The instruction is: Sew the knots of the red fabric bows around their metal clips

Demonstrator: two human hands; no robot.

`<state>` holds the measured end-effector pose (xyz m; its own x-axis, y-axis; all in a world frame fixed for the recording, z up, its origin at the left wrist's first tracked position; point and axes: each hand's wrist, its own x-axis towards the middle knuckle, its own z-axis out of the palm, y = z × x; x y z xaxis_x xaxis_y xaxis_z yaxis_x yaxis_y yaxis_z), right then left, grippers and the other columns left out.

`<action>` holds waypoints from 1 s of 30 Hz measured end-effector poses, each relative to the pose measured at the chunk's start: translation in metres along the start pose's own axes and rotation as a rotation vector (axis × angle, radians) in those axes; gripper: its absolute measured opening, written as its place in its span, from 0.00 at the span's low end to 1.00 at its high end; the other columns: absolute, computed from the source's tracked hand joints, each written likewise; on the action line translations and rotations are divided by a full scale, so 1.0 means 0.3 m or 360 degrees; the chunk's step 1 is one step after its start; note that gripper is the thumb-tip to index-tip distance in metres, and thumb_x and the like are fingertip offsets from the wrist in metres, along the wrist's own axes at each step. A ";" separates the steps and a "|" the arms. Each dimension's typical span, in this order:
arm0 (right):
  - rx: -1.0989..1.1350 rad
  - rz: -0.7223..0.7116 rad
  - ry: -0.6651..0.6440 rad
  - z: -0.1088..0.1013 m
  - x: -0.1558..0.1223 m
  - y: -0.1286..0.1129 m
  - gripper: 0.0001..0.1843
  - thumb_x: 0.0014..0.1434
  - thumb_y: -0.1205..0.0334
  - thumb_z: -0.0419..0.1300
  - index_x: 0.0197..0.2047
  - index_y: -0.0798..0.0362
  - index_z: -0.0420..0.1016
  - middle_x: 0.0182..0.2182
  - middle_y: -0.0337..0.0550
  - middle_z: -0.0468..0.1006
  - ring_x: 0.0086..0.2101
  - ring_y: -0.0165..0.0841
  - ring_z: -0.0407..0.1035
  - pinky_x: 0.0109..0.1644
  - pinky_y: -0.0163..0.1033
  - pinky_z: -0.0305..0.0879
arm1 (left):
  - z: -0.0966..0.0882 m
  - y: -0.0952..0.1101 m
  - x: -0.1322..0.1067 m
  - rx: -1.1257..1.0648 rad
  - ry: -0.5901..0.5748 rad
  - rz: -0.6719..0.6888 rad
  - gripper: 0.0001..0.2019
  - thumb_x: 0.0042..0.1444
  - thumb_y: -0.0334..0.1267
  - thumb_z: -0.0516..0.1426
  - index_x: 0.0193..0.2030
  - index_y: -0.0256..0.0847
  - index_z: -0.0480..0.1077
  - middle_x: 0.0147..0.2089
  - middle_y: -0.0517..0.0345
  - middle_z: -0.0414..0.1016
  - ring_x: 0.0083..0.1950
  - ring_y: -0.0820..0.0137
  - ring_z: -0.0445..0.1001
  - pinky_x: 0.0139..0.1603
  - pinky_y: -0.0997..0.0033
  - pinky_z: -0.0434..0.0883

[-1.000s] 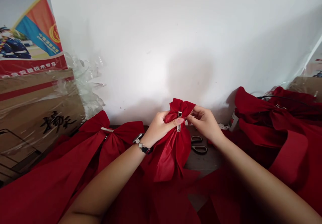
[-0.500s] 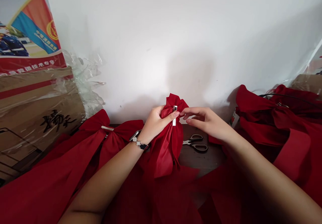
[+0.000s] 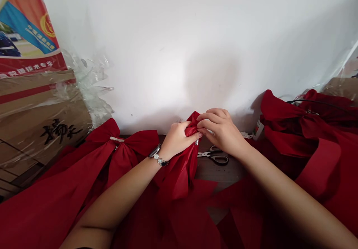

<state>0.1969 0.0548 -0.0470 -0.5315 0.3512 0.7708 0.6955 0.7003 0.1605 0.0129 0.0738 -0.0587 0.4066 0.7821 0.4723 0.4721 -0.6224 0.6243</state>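
A red fabric bow (image 3: pixel 183 178) with long tails is gathered in my left hand (image 3: pixel 177 139), whose thumb presses across its middle. Just below the thumb tip shows the end of a silvery metal clip (image 3: pixel 197 142); the rest of it is covered by my fingers. My right hand (image 3: pixel 219 129) has its fingers bent round the bow's upper right side, pinching it near the clip. Exactly what lies between those fingertips is hidden. Behind the bow, black-handled scissors (image 3: pixel 219 160) lie on the dark table (image 3: pixel 220 173).
To the left lies another red bow (image 3: pixel 134 141) with a pale clip, in front of a cardboard box (image 3: pixel 41 111) with torn plastic wrap (image 3: pixel 89 81). More red bows (image 3: pixel 296 137) are heaped at the right. A white wall (image 3: pixel 156 47) rises behind.
My right hand has come in from beside the bow and closed its fingers on it. The clip, in plain view before, is now mostly covered. The view has shifted slightly.
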 end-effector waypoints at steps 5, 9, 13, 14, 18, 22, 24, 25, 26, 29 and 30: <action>-0.0250 -0.0158 -0.0068 -0.009 0.001 -0.002 0.08 0.65 0.71 0.52 0.39 0.51 0.70 0.46 0.41 0.79 0.46 0.39 0.65 0.51 0.48 0.54 | -0.002 -0.001 0.002 0.0098 -0.0005 0.0017 0.15 0.55 0.50 0.59 0.37 0.38 0.73 0.33 0.55 0.78 0.34 0.66 0.73 0.35 0.70 0.67; -0.0315 -0.0248 -0.0147 -0.018 -0.002 0.011 0.08 0.65 0.72 0.52 0.40 0.52 0.70 0.47 0.43 0.78 0.46 0.40 0.65 0.51 0.48 0.56 | -0.002 -0.002 0.005 0.0165 -0.0008 0.0027 0.16 0.54 0.51 0.59 0.34 0.38 0.72 0.29 0.57 0.75 0.31 0.67 0.71 0.33 0.71 0.66; -0.0281 -0.0350 -0.0228 -0.018 -0.005 0.019 0.11 0.64 0.74 0.51 0.41 0.52 0.71 0.47 0.45 0.77 0.47 0.40 0.65 0.53 0.48 0.56 | 0.002 0.006 0.005 0.0268 -0.0017 0.0067 0.16 0.53 0.51 0.59 0.27 0.39 0.68 0.23 0.62 0.69 0.26 0.71 0.65 0.32 0.70 0.64; -0.0257 -0.0357 -0.0224 -0.015 -0.006 0.019 0.11 0.64 0.74 0.50 0.41 0.52 0.70 0.47 0.45 0.77 0.47 0.40 0.66 0.53 0.48 0.56 | 0.003 0.007 0.005 0.0285 -0.0024 0.0069 0.16 0.54 0.51 0.59 0.26 0.39 0.67 0.22 0.62 0.69 0.25 0.72 0.64 0.32 0.70 0.64; 0.0181 -0.0153 -0.0051 -0.001 -0.008 0.006 0.09 0.64 0.73 0.49 0.39 0.51 0.66 0.42 0.44 0.78 0.44 0.39 0.68 0.50 0.48 0.58 | 0.000 0.000 0.008 0.0287 -0.0072 0.0049 0.17 0.54 0.53 0.59 0.29 0.39 0.69 0.25 0.60 0.72 0.27 0.69 0.68 0.34 0.69 0.65; 0.1382 0.0570 0.0149 -0.029 0.010 -0.019 0.06 0.68 0.58 0.47 0.38 0.49 0.59 0.33 0.41 0.75 0.35 0.33 0.71 0.41 0.42 0.65 | -0.015 -0.028 0.023 -0.0103 -0.0132 -0.0021 0.20 0.53 0.55 0.59 0.38 0.38 0.73 0.33 0.56 0.78 0.36 0.64 0.75 0.38 0.69 0.68; 0.1869 0.0876 0.0240 -0.075 0.028 -0.025 0.09 0.67 0.53 0.48 0.37 0.48 0.56 0.23 0.34 0.70 0.24 0.30 0.66 0.33 0.39 0.64 | -0.026 -0.046 0.034 -0.0400 -0.0172 -0.0060 0.22 0.54 0.55 0.59 0.46 0.37 0.72 0.42 0.53 0.79 0.44 0.62 0.76 0.45 0.68 0.70; 0.2004 0.0987 0.0286 -0.106 0.036 -0.025 0.09 0.65 0.53 0.50 0.36 0.47 0.55 0.19 0.31 0.66 0.19 0.28 0.60 0.28 0.37 0.61 | -0.031 -0.055 0.039 -0.0529 -0.0182 -0.0084 0.23 0.54 0.54 0.59 0.49 0.37 0.71 0.46 0.51 0.79 0.47 0.61 0.76 0.48 0.67 0.70; 0.2082 0.1083 0.0305 -0.142 0.042 -0.023 0.09 0.63 0.54 0.52 0.35 0.47 0.55 0.16 0.29 0.61 0.15 0.26 0.53 0.23 0.36 0.56 | -0.037 -0.064 0.043 -0.0629 -0.0177 -0.0111 0.24 0.55 0.54 0.59 0.52 0.38 0.70 0.50 0.50 0.78 0.50 0.60 0.76 0.51 0.67 0.69; 0.2020 0.1177 0.0246 -0.265 0.029 -0.015 0.08 0.61 0.55 0.52 0.33 0.47 0.57 0.12 0.28 0.51 0.13 0.24 0.45 0.18 0.35 0.47 | -0.052 -0.087 0.051 -0.0801 -0.0117 -0.0165 0.25 0.55 0.53 0.59 0.53 0.38 0.70 0.53 0.48 0.77 0.53 0.60 0.75 0.54 0.66 0.68; 0.1917 0.1117 0.0254 -0.305 0.014 -0.014 0.08 0.62 0.56 0.51 0.32 0.47 0.58 0.12 0.28 0.49 0.12 0.24 0.44 0.17 0.35 0.46 | -0.055 -0.094 0.052 -0.0833 -0.0100 -0.0166 0.24 0.55 0.53 0.59 0.52 0.38 0.70 0.52 0.48 0.77 0.53 0.60 0.75 0.54 0.66 0.68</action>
<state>0.2360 -0.0034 0.0119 -0.1340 0.8291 0.5428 -0.0900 0.5353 -0.8399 -0.0070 0.1039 -0.0585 0.4322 0.8254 0.3631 0.0659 -0.4305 0.9002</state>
